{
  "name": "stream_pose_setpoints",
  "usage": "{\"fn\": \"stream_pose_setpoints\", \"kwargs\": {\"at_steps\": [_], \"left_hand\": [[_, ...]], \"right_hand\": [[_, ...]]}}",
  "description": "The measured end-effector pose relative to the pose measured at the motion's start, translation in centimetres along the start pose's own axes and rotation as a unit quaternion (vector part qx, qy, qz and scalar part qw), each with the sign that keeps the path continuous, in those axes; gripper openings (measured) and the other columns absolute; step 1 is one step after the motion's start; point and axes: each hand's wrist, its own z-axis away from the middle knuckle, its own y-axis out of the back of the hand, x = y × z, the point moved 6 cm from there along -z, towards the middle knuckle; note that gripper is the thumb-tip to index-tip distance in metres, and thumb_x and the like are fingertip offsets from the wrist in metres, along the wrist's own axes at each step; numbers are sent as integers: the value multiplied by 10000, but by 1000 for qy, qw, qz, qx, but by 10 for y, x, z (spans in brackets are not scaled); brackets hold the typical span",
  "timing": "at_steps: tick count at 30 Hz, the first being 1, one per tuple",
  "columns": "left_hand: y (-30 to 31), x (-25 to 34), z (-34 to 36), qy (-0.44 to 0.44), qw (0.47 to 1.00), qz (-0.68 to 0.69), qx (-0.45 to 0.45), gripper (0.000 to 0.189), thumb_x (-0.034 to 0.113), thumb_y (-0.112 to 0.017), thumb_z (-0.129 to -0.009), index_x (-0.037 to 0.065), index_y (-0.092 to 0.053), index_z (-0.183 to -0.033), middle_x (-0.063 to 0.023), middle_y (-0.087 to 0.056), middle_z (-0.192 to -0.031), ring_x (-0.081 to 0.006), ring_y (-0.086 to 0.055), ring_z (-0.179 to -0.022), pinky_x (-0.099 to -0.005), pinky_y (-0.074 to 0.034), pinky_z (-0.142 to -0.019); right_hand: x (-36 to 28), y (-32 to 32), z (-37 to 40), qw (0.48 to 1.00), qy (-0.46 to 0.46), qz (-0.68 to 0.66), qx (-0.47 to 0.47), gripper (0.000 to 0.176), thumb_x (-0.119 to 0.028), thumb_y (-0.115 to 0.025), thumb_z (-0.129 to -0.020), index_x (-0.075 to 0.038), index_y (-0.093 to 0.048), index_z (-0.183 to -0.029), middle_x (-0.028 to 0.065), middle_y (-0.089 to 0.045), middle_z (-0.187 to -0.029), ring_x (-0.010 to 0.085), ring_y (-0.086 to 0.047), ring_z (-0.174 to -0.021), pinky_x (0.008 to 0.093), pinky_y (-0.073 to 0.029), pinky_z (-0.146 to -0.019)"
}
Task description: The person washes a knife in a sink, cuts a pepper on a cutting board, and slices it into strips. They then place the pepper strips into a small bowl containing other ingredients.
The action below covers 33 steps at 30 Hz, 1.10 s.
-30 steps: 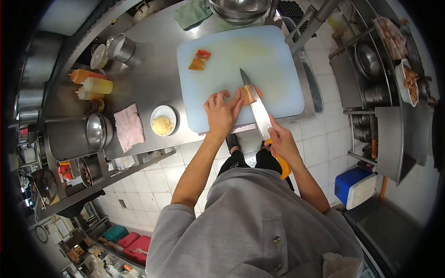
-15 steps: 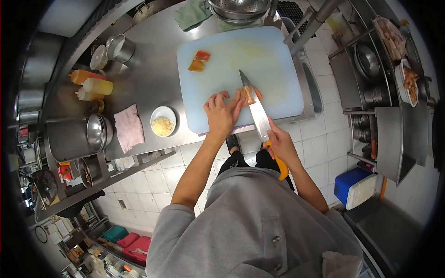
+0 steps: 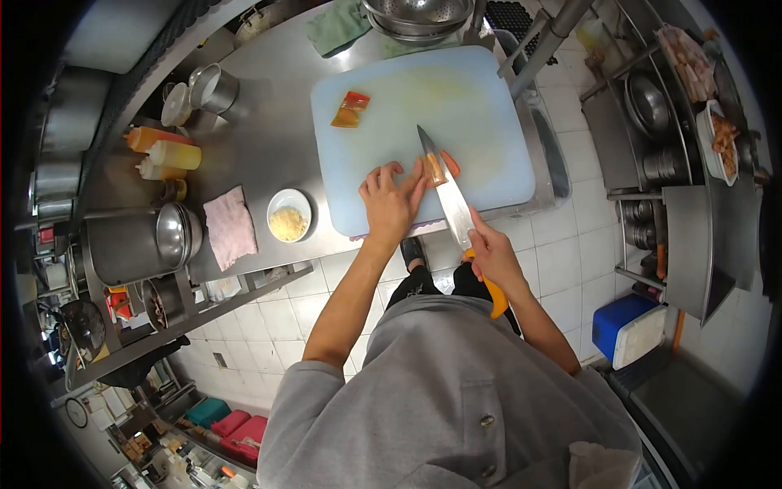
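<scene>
My right hand point(image 3: 494, 251) is wrapped round the yellow handle of a kitchen knife point(image 3: 457, 206), near the blade's heel. The blade lies diagonally over the white cutting board point(image 3: 489, 98), its tip pointing away from me. At the blade's left side my left hand point(image 3: 391, 202) pins a piece of pepper point(image 3: 433, 169) with thumb and fingertips, the other fingers curled on the board. To the right of the blade an orange-red pepper strip point(image 3: 450, 164) shows. Two more pepper pieces, one red point(image 3: 355, 100) and one orange-brown point(image 3: 345, 119), lie at the board's upper left.
Left of the board stand a white bowl of pale yellow minced food point(image 3: 289, 193), a pink cloth point(image 3: 230, 228) and several squeeze bottles point(image 3: 175, 154). Metal colanders point(image 3: 419, 16) and a green cloth point(image 3: 338, 28) are behind it. A shelf rack point(image 3: 688, 236) stands at the right.
The knife blade has shifted very slightly left over the pepper piece, and more of the orange-red strip shows on its right. Both hands keep nearly the same place.
</scene>
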Motion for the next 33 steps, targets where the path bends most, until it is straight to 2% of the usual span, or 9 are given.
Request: {"fn": "stream_pose_setpoints", "kwargs": {"at_steps": [8,11,14,17,26,33], "left_hand": [[2,1,-2,1,1000,0,0,329,305,-715,-891,230,-737,-1211,-51,-547,-1124,-284,-478,-1106,-445,-350,-945],[2,3,2,3,1000,5,-5,331,300,-715,-892,233,-735,-1215,-51,-545,-1123,-285,-478,-1106,-448,-351,-948],[1,1,-2,0,1000,4,1,332,298,-715,-892,233,-733,-1217,-51,-544,-1122,-286,-478,-1108,-453,-351,-950],[0,2,1,4,1000,5,-3,334,299,-714,-893,235,-731,-1220,-52,-543,-1124,-287,-477,-1113,-457,-351,-954],[0,2,1,7,1000,-4,-20,334,311,-703,-902,234,-727,-1226,-53,-545,-1126,-285,-474,-1119,-452,-349,-967],[-3,0,1,13,1000,4,-11,338,326,-705,-895,258,-721,-1226,-42,-547,-1119,-287,-478,-1116,-455,-344,-963]], "right_hand": [[6,-3,4,1000,-20,-20,-10,512,-131,-462,-1041,-159,-377,-1544,67,-603,-676,69,-467,-409,255,-429,-378],[10,-5,2,1000,2,-22,-9,505,-142,-459,-1058,-145,-358,-1552,88,-611,-710,77,-455,-403,248,-405,-376],[13,-7,7,999,-29,-21,-11,504,-142,-458,-1058,-139,-357,-1552,87,-609,-707,76,-456,-403,248,-406,-376],[15,-8,-1,999,-2,-31,-13,515,-134,-471,-1041,-154,-370,-1545,55,-601,-661,76,-468,-408,271,-433,-388],[21,-11,2,998,-6,-58,-12,528,-129,-479,-1038,-187,-365,-1550,57,-607,-653,67,-461,-399,267,-427,-385],[21,-15,9,998,-10,-58,-27,511,-129,-458,-1057,-162,-354,-1556,86,-622,-712,70,-460,-404,246,-410,-378]]}}
